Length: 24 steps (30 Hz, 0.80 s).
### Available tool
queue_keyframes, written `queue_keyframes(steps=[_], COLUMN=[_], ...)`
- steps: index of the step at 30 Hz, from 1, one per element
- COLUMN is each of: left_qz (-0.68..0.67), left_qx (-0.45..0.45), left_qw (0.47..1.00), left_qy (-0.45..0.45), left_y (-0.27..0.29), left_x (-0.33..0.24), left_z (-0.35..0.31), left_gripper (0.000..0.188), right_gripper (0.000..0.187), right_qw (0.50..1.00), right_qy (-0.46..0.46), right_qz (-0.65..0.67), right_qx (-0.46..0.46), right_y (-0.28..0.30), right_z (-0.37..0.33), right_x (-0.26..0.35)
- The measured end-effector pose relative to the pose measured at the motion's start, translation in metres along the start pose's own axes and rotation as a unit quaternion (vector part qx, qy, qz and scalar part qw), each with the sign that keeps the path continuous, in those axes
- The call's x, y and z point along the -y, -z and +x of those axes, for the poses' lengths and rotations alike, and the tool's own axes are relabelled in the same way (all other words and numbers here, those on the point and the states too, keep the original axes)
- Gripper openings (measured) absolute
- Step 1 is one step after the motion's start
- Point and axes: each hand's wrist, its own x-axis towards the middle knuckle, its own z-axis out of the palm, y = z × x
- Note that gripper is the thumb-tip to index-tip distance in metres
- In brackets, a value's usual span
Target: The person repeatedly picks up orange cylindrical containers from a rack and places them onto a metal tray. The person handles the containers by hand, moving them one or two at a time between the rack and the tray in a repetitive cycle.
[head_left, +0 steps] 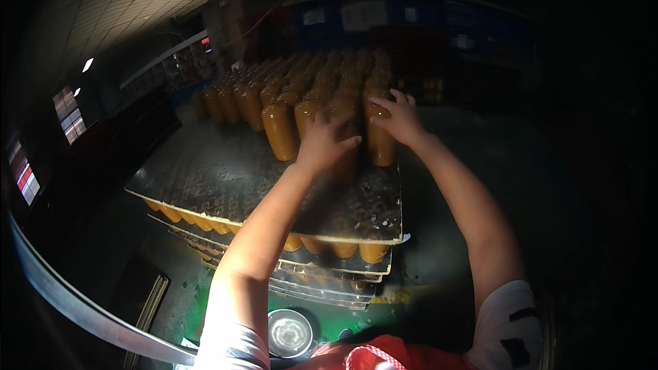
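Observation:
Rows of tall orange-brown jars (279,133) with shiny tops stand close together on a dark board (219,164). My left hand (325,140) is curved around a jar (347,164) at the near edge of the group, its thumb across the front. That hand and jar are smeared by motion. Beside it, my right hand (399,122) grips the right side of the corner jar (381,144), thumb in front and fingers spread near its top. Both forearms reach forward over the board. The far sides of both held jars are hidden.
Below the board, more jars (373,252) stand in stacked layers between further boards. White crumbs (373,223) lie near its right corner. A round metal bowl (289,334) is low by my body. A curved metal rail (89,322) runs along the lower left.

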Motion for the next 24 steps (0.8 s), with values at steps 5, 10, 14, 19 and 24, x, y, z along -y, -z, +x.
queue_keyframes(steps=[5,10,14,19,24], left_qz=[0.029,0.018,0.006,-0.027,-0.200], left_qx=[0.028,-0.011,-0.082,-0.231,-0.362], left_qw=[0.999,1.000,0.997,0.972,0.895], left_qy=[0.002,-0.006,0.007,-0.042,0.169], left_y=[-0.017,-0.016,-0.022,-0.007,0.039], left_x=[0.006,0.013,0.009,0.006,-0.019], left_z=[0.012,0.005,-0.005,-0.070,-0.178], left_gripper=[0.053,0.050,0.048,0.049,0.051], right_gripper=[0.050,0.050,0.052,0.048,0.045], right_qw=[0.999,0.998,0.990,0.949,0.820], right_qy=[-0.009,0.028,0.065,0.093,-0.048], right_qz=[0.049,0.040,0.052,0.215,0.542], right_qx=[0.021,-0.043,-0.117,-0.212,-0.177], right_y=[-0.020,-0.034,-0.029,-0.009,0.030], right_z=[0.009,0.004,-0.015,-0.068,-0.113], right_x=[-0.016,-0.017,-0.017,-0.033,-0.003])
